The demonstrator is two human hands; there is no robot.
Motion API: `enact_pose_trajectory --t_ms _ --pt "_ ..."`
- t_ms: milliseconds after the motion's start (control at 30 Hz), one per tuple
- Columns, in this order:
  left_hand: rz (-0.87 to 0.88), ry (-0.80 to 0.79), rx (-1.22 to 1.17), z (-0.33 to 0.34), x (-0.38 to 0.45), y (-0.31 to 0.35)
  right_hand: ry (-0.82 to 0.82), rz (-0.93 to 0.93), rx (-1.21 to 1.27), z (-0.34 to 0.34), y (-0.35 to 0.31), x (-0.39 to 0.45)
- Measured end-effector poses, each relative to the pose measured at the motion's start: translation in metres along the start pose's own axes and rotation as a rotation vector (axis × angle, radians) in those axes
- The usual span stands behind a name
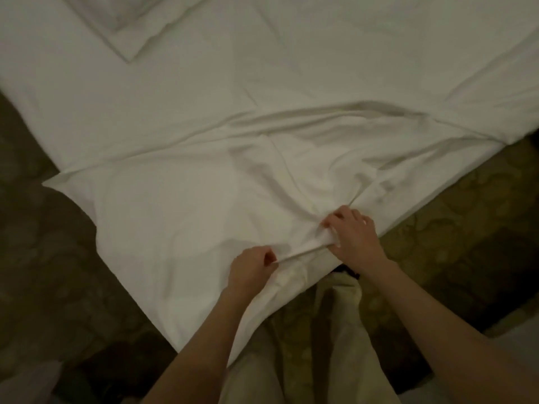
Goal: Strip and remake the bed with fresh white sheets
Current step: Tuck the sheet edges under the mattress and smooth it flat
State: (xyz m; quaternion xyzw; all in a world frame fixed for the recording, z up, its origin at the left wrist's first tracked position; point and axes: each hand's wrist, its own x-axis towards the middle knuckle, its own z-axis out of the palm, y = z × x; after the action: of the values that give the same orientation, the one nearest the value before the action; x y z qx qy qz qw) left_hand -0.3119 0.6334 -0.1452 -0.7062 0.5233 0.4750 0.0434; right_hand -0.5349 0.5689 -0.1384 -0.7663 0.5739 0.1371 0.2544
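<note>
Readable text: none in the head view.
White sheet [180, 217]: plain cloth, no print, tag or label that shows.
Pillow [122, 21], upper left of the frame: plain, no writing.
Carpet [455, 228]: a dim woven pattern only, no letters or numbers.

White sheet [175, 223]: woven cloth, matt, soft; smooth at 9 o'clock, creased into ridges at centre and 3 o'clock. Pillow [128, 27] at 11 o'clock: same white matt cloth, flat stitched border. Carpet [437, 243] at 4 and 8 o'clock: dull pile, patterned, olive-brown. Trousers [347, 330] at 6 o'clock: pale beige cloth, matt, lightly wrinkled.
</note>
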Motion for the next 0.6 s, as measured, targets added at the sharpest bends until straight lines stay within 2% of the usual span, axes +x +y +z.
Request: enact_pose_trajectory --t_ms 67,167,233,300,367,400,467,533,600 --pt "-0.041 0.047 -0.076 -0.005 -0.001 -0.002 0.075 -0.044 -0.009 -0.004 0.014 0.009" --pt "-0.128 0.207 -0.151 -0.009 -0.002 -0.005 0.021 -0.157 0.143 -0.034 0.018 0.034" --pt "-0.191 0.37 -0.196 -0.001 -0.005 -0.005 0.027 -0.275 0.256 -0.061 0.007 0.057" --pt "-0.234 0.592 -0.242 0.013 -0.011 0.0 0.102 -0.424 0.247 -0.086 -0.01 0.082" --pt "-0.246 0.827 -0.257 0.026 -0.019 0.011 0.127 -0.47 0.222 -0.095 -0.021 0.114" --pt "-0.244 0.892 -0.273 0.032 -0.021 0.018 0.113 -0.463 0.188 -0.094 -0.022 0.132" --pt "-0.229 0.887 -0.284 0.048 -0.025 0.027 0.039 -0.448 0.076 -0.083 -0.02 0.16" --pt "-0.223 0.759 -0.224 0.065 -0.028 0.03 -0.007 -0.45 -0.049 -0.065 -0.019 0.168" --pt "-0.243 0.641 -0.165 0.078 -0.029 0.024 0.069 -0.448 -0.124 -0.05 -0.021 0.168"
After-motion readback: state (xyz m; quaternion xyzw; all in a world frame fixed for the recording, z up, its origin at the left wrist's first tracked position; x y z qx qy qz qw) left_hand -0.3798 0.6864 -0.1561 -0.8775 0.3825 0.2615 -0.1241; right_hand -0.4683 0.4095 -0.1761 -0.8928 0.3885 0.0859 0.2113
